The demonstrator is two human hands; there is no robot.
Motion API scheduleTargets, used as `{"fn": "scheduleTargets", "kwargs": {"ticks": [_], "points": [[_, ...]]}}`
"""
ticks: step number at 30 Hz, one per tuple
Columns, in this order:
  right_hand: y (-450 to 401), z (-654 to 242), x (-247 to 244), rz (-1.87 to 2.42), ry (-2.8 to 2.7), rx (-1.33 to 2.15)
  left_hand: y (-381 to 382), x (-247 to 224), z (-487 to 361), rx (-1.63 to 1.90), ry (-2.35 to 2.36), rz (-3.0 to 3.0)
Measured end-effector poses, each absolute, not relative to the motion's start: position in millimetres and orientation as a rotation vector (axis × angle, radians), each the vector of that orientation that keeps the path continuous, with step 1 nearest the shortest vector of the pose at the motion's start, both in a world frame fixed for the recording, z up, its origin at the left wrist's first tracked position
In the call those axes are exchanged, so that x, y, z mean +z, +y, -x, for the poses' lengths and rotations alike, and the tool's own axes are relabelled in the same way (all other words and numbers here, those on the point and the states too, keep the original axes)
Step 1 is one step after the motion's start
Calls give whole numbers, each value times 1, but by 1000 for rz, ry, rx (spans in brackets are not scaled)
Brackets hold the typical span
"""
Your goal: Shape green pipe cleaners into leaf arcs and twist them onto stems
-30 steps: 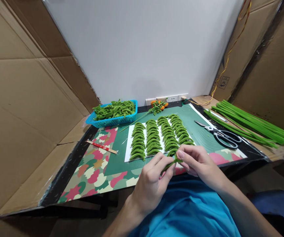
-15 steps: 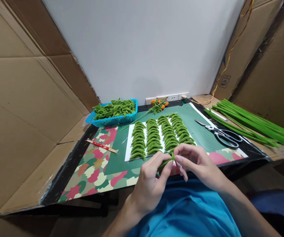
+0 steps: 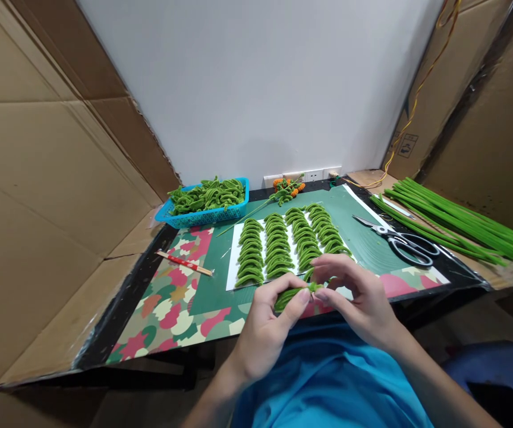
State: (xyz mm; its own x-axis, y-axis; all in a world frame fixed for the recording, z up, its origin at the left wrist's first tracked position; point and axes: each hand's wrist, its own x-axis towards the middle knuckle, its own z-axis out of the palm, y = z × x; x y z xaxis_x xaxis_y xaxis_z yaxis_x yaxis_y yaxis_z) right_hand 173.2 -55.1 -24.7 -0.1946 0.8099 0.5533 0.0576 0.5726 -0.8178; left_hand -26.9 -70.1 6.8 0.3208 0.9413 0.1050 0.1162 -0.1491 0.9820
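Observation:
My left hand (image 3: 269, 324) is closed around a folded green pipe cleaner piece (image 3: 288, 296), thumb on top, close to the table's front edge. At the piece's right end, my right hand (image 3: 356, 300) pinches the tip with thumb and finger; its other fingers are curled above. Part of the piece is hidden inside the left hand. Just beyond both hands, curved green pipe cleaner pieces (image 3: 278, 244) lie in rows on a white sheet (image 3: 233, 276).
A blue basket (image 3: 185, 222) heaped with green pieces stands at the back left. An orange-and-green pipe cleaner flower (image 3: 288, 188) lies near the wall. Scissors (image 3: 399, 241) and long green pipe cleaners (image 3: 456, 220) are on the right; wrapped chopsticks (image 3: 185, 263) lie left.
The left hand has tilted and lowered slightly, showing more of the green piece. My right hand has shifted a little right, its fingers still at the piece's end.

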Motion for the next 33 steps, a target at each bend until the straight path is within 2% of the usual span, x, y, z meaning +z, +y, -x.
{"fn": "scheduleTargets", "kwargs": {"ticks": [5, 9, 12, 19, 22, 25, 30, 33], "points": [[-46, -177, -29, 523, -1910, 265, -66, 3, 28, 902, 817, -1305], [-47, -176, -26, 476, -1974, 278, -64, 4, 31, 844, 744, -1281], [-55, -171, -22, 514, -1883, 571, -65, 10, 34, 851, 788, -1446], [-57, -165, -18, 689, -1151, 1899, -65, 19, 36, 861, 813, -2313], [-54, -166, -17, 687, -1040, 2034, -62, 16, 35, 889, 803, -2505], [-57, -168, -15, 718, -1259, 1716, -63, 14, 34, 919, 878, -2242], [-61, -172, -19, 687, -1844, 582, -71, 17, 37, 944, 971, -1757], [-55, -176, -23, 583, -1946, 222, -72, 18, 39, 922, 913, -1671]]}}
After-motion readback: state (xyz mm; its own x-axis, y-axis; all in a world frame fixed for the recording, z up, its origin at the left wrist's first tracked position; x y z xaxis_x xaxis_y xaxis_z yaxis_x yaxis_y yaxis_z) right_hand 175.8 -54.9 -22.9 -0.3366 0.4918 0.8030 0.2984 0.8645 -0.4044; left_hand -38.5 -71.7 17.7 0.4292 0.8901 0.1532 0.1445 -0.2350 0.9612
